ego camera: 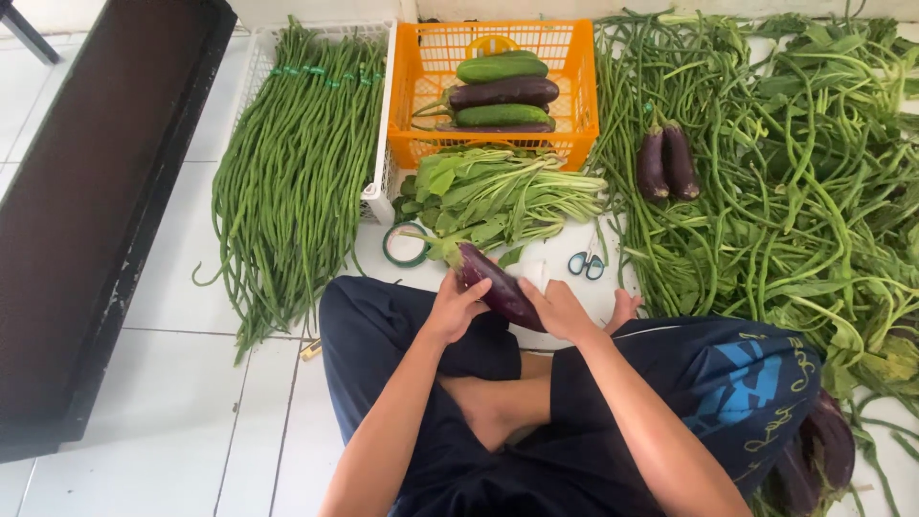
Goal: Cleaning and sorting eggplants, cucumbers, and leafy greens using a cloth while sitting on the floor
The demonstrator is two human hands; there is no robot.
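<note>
Left hand (458, 308) wraps its fingers around the glossy dark purple eggplant (493, 284) near its green-stemmed end, and the right hand (560, 311) grips the other end — both closed on it, held over the person's crossed legs. Left of the eggplant lies a long bundle of green yardlong beans (292, 172) and a green tape ring (406, 244). Just beyond it sit leafy greens (498, 196), then an orange plastic crate (574, 86) of cucumbers and eggplants. Right of the eggplant — blue-handled scissors (586, 263).
</note>
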